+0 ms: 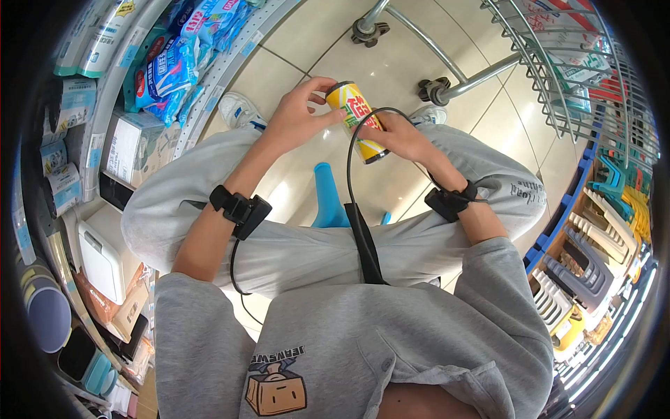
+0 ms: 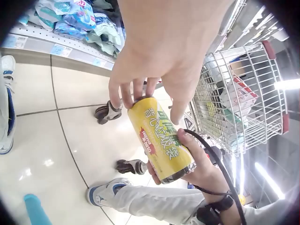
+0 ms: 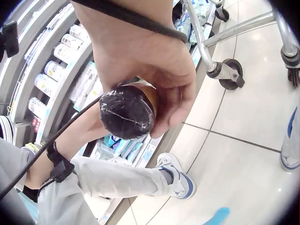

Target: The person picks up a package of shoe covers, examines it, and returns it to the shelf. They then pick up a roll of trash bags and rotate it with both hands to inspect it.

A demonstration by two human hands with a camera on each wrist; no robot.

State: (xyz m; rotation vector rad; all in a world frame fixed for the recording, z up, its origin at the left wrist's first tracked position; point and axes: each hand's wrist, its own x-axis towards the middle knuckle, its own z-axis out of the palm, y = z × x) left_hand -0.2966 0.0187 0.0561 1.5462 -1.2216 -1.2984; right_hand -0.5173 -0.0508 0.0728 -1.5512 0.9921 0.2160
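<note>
Nearest the head camera: grey sweatshirt point(image 1: 363, 349) with a box print on the chest, and grey trousers point(image 1: 293, 244) over bent knees; the person sits low over a pale tiled floor point(image 1: 307, 42).

Yellow can point(image 1: 356, 120), green and red lettering, held out in front of the knees, above the floor, between both hands. It lies tilted, top end away from the body and to the left, dark base toward the right hand.

Left hand point(image 1: 299, 115): grip is at the top end of the can. In the left wrist view the fingertips point(image 2: 126, 99) curl over the top rim and the thumb presses the side.

Right hand point(image 1: 405, 137): grip is clamped round the lower end. In the right wrist view fingers and thumb wrap the can just above its black base point(image 3: 127, 111).

Both wrists carry black strapped cameras; a black cable point(image 1: 352, 160) loops from the right wrist past the can.

Surroundings: wire shopping trolley point(image 1: 558, 77), its castor wheels point(image 1: 434, 91) on the floor beyond the can. Shelves point(image 1: 105, 105) of packaged goods on the left, blue and white packets point(image 1: 174, 63) on them. White trainer point(image 1: 237, 110) beside the left knee. A blue object point(image 1: 328, 199) shows on the floor between the legs, identity unclear.
</note>
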